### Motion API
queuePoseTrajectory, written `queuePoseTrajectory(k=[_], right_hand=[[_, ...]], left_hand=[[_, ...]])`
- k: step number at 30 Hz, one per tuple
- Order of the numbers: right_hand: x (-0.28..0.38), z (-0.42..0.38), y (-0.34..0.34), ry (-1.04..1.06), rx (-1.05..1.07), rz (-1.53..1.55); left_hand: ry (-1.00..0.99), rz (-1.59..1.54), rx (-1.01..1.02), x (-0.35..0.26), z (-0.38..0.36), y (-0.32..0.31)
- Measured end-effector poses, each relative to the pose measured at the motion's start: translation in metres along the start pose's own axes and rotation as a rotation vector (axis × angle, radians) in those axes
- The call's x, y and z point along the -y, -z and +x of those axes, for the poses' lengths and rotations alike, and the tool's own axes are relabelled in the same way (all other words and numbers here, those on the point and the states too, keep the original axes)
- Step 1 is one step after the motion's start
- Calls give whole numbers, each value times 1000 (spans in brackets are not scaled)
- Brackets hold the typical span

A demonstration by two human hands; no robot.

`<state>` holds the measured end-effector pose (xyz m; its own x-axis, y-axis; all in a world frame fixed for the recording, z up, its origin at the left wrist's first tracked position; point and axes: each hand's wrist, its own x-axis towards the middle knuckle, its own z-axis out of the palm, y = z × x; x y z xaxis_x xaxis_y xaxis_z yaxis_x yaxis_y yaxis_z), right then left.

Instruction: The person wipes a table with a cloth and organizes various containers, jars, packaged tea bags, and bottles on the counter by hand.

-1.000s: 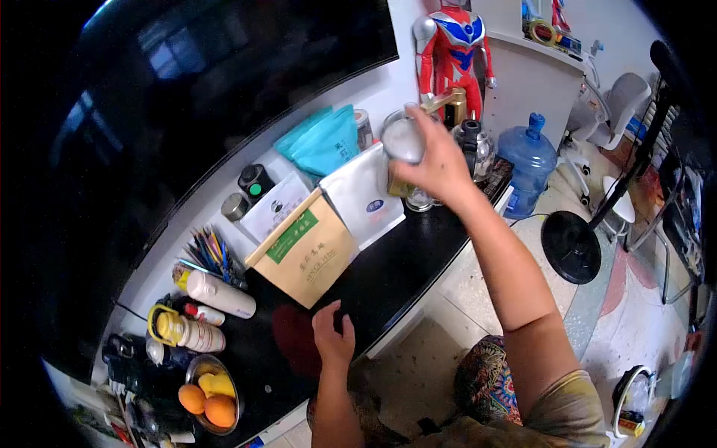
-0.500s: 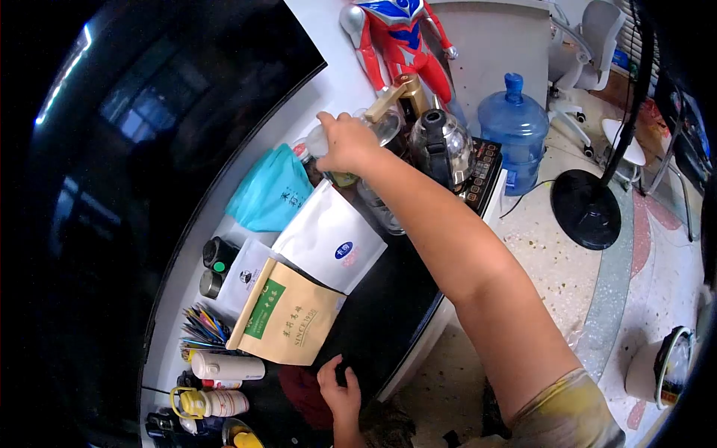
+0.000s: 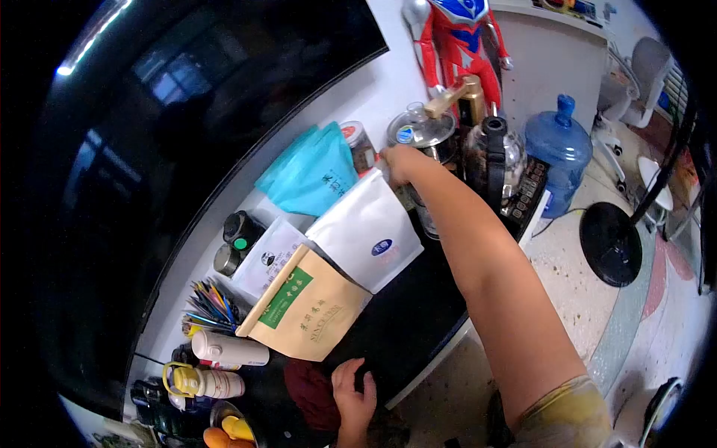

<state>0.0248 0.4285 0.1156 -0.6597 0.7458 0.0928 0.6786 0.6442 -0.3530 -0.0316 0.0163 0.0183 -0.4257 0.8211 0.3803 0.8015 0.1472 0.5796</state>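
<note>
My right hand (image 3: 402, 165) reaches down behind the top corner of a white bag (image 3: 370, 228), its fingers mostly hidden; I cannot tell what it holds. Just left of it stands a clear jar (image 3: 361, 145) with a red-and-white top. A lidded glass pot (image 3: 426, 133) is right behind the hand. The blue-green bag (image 3: 310, 172) lies to its left. My left hand (image 3: 354, 392) rests at the near end of the black tabletop with fingers loosely apart and nothing in them, beside a dark red cloth (image 3: 310, 393).
A glass kettle (image 3: 494, 160) stands by a black control panel (image 3: 529, 190). A tan paper bag (image 3: 306, 306), pens (image 3: 213, 305), a white flask (image 3: 230, 349) and a fruit bowl (image 3: 254, 425) line the table. A large screen (image 3: 224, 112) borders the left; a blue water bottle (image 3: 560, 149) stands right.
My right hand has come down from above the jars to behind the white bag's top corner, uncovering the jar and pot lid. The camera view has shifted; my left hand stays by the cloth.
</note>
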Motion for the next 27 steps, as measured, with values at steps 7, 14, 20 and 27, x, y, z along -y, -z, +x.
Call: queuePoseTrajectory(k=[7,14,20,27], right_hand=[[7,17,-21,-20,66,78],[2,17,-26,-20,114,17],[14,-18,23,10,26,-86],[-28,-168,68,323,-462,180]], left_hand=[[-26,-22,-21,2,0,2],[-43,-82,-32,1,-1,4],[-67,-47,-38,-1,0,5],[-94,-26,-56,6,-6,5]])
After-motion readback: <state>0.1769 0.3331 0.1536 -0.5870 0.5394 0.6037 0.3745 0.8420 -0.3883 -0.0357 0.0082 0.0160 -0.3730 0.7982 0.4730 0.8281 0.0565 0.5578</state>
